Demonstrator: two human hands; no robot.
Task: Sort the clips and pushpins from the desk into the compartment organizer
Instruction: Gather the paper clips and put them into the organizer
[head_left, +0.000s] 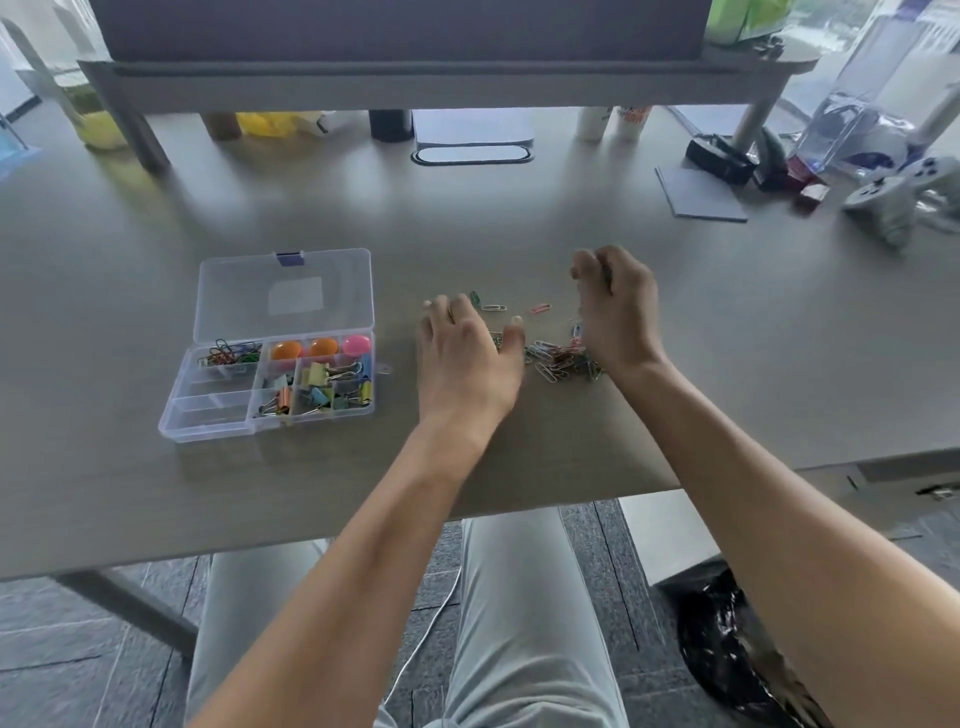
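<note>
Though present, organizer (283, 296) label unreadable

Organizer: we see a clear plastic compartment organizer (208, 415) on the desk, lid (283, 296) open and laid back flat.
Back-left compartment: we count a tangle of coloured paper clips (231, 353).
Back-right compartment: round orange and pink pushpins (322, 347).
Front-right compartment: pastel binder clips (322, 392).
Loose paper clips (558, 358): we see them scattered right of the organizer.
</note>
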